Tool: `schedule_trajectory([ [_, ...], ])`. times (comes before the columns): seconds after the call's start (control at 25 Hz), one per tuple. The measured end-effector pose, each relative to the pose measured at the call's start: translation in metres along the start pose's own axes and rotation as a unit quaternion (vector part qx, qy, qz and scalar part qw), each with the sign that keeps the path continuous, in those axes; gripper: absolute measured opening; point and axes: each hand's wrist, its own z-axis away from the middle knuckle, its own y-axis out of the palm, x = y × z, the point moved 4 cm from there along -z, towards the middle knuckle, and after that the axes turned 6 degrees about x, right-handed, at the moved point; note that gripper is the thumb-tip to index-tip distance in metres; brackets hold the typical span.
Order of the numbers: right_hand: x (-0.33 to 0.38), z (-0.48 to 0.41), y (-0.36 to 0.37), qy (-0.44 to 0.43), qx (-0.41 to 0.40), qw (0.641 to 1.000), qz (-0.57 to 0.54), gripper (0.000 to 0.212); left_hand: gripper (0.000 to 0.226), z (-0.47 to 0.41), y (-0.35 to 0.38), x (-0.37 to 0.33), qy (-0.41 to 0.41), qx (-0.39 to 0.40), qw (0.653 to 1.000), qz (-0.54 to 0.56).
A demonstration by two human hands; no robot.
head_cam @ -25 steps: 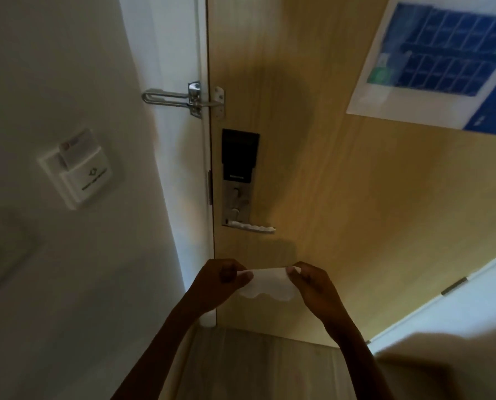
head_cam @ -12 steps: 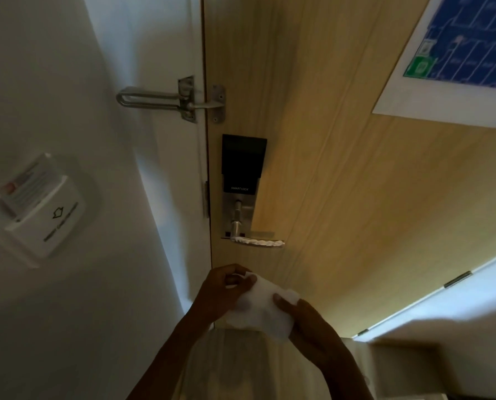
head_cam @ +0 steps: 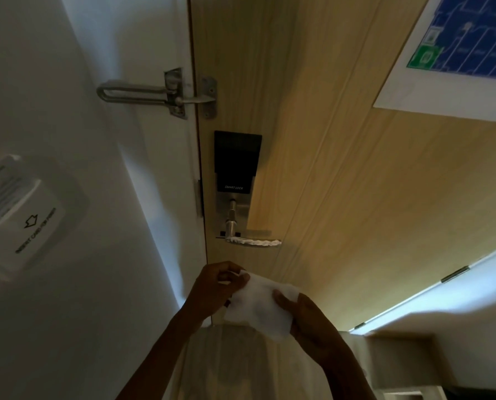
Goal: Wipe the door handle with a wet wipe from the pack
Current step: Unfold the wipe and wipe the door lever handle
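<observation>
We held the wet wipe (head_cam: 259, 306) stretched between both hands, directly below the door handle (head_cam: 254, 242) and clear of it. The handle's lever ran horizontally, extending rightward from its spindle under the smart lock (head_cam: 236, 161). Our left hand (head_cam: 216, 287) pinched the wipe's upper left corner between thumb and fingertips; our right hand (head_cam: 309, 320) was closed on its right edge, thumb on top. Both forearms rose from below, the wrists angled inward. The left hand lay slightly nearer the handle. The coming move appeared to require raising the wipe straight up onto the lever.
</observation>
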Motion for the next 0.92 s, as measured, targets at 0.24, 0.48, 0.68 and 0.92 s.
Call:
schedule_trajectory([
  [0.24, 0.032, 0.021, -0.008, -0.182, -0.191, 0.956, 0.131, 0.038, 0.009, -0.004, -0.024, 0.002, -0.008, -0.059, 0.997, 0.051],
  [0.48, 0.09, -0.001, 0.022, -0.371, -0.323, 0.747, 0.448, 0.038, 0.019, -0.019, -0.051, -0.004, 0.035, -0.144, 0.986, 0.081],
  [0.68, 0.039, -0.063, 0.052, -0.275, -0.158, 0.615, 0.722, 0.063, 0.018, -0.041, -0.055, -0.018, 0.037, -0.106, 0.989, 0.096],
  [0.92, 0.066, -0.072, 0.054, -0.308, -0.165, 0.631, 0.693, 0.061, 0.016, -0.046, -0.079, -0.042, 0.132, -0.191, 0.971, 0.05],
])
